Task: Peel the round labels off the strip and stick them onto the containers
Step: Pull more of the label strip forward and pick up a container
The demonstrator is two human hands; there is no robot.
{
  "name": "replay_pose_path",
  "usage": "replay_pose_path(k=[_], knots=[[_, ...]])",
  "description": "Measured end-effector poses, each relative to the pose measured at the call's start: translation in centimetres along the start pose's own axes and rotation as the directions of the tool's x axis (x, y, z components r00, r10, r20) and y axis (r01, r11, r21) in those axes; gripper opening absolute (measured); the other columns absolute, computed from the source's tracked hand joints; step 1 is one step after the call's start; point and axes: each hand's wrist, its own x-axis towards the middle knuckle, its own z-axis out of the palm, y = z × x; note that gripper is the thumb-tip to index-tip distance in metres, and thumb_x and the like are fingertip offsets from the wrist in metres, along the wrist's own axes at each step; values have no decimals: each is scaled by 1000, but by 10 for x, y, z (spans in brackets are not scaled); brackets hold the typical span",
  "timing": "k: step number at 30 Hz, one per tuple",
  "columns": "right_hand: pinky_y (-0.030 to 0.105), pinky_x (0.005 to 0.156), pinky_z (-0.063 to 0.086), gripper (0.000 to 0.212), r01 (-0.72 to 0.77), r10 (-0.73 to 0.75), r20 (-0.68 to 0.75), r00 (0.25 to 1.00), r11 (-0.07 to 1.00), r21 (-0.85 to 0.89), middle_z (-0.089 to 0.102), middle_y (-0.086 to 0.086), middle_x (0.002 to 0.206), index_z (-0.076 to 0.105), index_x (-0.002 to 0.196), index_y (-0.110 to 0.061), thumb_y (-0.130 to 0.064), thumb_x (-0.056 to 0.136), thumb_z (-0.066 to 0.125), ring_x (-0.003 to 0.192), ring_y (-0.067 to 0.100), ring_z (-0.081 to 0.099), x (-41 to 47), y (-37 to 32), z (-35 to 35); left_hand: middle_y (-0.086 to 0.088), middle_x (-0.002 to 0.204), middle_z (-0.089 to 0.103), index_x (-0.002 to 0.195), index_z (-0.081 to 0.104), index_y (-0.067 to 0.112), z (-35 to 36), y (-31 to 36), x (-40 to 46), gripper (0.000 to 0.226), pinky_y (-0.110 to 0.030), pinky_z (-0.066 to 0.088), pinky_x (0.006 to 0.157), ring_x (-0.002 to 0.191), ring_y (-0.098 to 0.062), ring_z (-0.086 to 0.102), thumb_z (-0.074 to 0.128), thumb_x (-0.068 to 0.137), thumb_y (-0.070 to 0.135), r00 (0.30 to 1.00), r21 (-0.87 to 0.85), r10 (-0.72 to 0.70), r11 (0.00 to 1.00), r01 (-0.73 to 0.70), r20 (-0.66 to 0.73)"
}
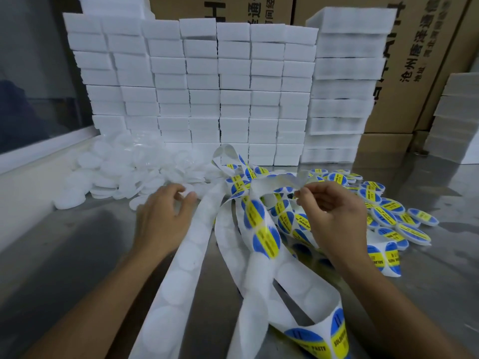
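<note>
A long white backing strip (259,260) loops across the metal table, carrying round blue-and-yellow labels (267,242); its left run (186,260) shows only bare circles. My right hand (334,211) pinches the strip's raised fold at its fingertips, just above the tangle. My left hand (163,213) reaches over a flat white round container (188,194) at the edge of the unlabelled pile (121,172), with fingers curled around it. Labelled containers (388,211) lie heaped to the right.
Stacks of white foam blocks (233,86) wall off the back of the steel table (77,242). Cardboard boxes (414,73) stand behind and to the right. A window ledge (39,156) runs along the left.
</note>
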Motion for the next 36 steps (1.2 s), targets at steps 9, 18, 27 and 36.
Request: replay_pose_path(k=[9,18,27,36], knots=[[25,73,57,13,99,-100,13,995,993,59,73,-6,77,75,85,-16,-4,82,73,73,12,70,-5,-12,3,2,152,35,146,25,26,-4,-59,19,61,-57,22,108,138,-23,32,29,93,57,880,580,-385,798,166,278],[16,70,52,22,144,-144,44,989,989,22,70,-12,82,73,87,-21,0,82,73,72,7,65,-8,-17,3,-7,94,67,82,68,14,-6,-49,15,17,-38,50,73,85,-26,61,59,91,26,982,450,-168,886,112,87],[12,69,50,20,121,-125,81,989,992,42,70,-9,88,72,96,-19,-3,85,70,78,6,65,-9,-18,5,-2,80,53,79,52,13,6,-18,7,14,-36,40,64,77,-23,52,54,92,8,998,271,66,960,-69,19],[12,69,48,23,108,-110,29,994,993,50,69,-13,86,70,103,-23,-8,86,72,80,4,64,-7,-14,5,3,84,61,85,50,23,0,39,-1,16,-15,47,56,75,-20,71,46,100,18,980,-559,-129,829,22,-151]])
